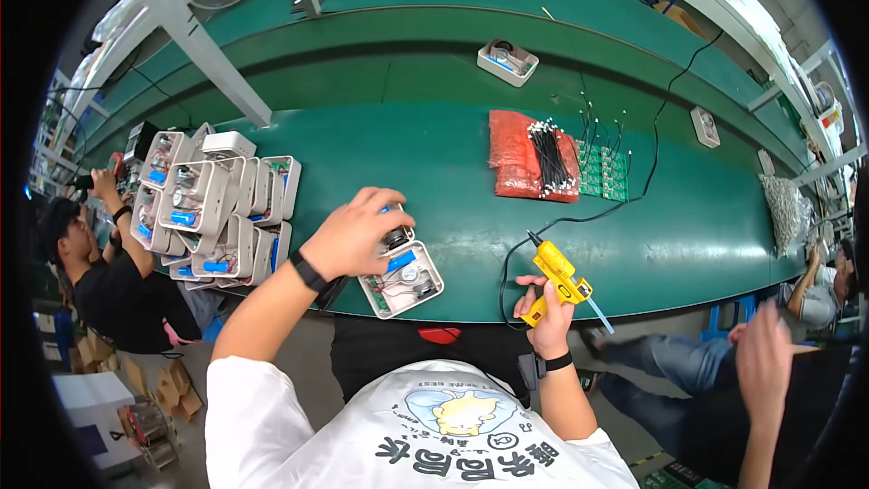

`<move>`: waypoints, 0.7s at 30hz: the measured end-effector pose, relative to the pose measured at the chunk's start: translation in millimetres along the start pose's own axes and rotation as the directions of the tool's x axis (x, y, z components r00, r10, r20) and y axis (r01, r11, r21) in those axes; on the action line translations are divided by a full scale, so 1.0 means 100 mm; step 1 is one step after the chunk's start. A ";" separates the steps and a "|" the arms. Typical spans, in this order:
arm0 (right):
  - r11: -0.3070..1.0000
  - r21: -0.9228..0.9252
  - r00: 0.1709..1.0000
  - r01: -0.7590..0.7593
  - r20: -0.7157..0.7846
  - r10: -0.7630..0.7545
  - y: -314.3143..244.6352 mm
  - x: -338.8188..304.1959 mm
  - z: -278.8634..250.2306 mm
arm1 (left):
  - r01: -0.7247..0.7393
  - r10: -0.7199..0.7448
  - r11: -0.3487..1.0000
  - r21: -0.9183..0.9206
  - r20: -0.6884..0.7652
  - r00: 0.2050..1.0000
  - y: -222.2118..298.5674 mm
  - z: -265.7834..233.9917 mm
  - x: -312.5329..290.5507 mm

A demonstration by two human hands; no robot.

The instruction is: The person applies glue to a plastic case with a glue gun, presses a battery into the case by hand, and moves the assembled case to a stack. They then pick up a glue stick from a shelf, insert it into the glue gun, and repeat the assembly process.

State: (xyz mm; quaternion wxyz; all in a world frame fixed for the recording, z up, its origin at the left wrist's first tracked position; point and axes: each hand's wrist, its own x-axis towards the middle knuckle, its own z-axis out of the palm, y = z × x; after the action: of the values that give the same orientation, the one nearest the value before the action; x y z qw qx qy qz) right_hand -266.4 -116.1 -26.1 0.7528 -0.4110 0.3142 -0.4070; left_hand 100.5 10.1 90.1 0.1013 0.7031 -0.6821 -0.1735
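Observation:
My right hand (549,312) is wrapped round the handle of a yellow hot glue gun (555,270). Its dark nozzle points up and left, and a pale glue stick sticks out at the back. An open white plastic housing (385,306) lies near the bench's front edge, with a blue battery (400,262), thin wires and a round metal part inside. Just beyond it, the curled fingers of my left hand (358,234) grip a second white housing (405,220), largely hidden under the hand. A round black part (396,237) shows in it.
Open white housings (199,195) are stacked at left. Red bubble wrap (510,154), black cables (549,158) and green circuit boards (605,172) lie beyond the glue gun, whose cord (634,199) crosses the bench. Another housing (508,63) stands on the conveyor belt (407,45). People sit on both sides.

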 end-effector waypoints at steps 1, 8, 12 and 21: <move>1.000 -0.007 1.000 -0.003 0.007 0.003 -0.01 -0.01 0.01 | 0.035 -0.031 0.999 0.032 -0.111 0.993 0.01 0.09 -0.10; 0.997 -0.078 1.000 -0.014 0.023 0.016 -0.02 0.00 0.06 | 0.146 -0.190 0.954 -0.260 -0.153 0.970 -0.23 0.17 -0.27; 0.993 -0.114 0.999 0.004 0.037 0.000 -0.02 0.01 0.08 | -0.106 -0.007 0.919 -0.380 -0.284 0.959 -0.33 0.31 -0.17; 0.989 -0.147 1.000 0.021 0.008 -0.020 -0.01 -0.01 0.13 | -0.032 -0.012 0.996 -0.086 -0.472 0.881 0.00 0.66 -0.49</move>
State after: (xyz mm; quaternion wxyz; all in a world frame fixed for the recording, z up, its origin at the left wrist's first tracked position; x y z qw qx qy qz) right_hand -256.8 -110.9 -19.6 0.7171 -0.4701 0.3365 -0.3892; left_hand 75.1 65.4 34.2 0.2972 0.7153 -0.6318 -0.0273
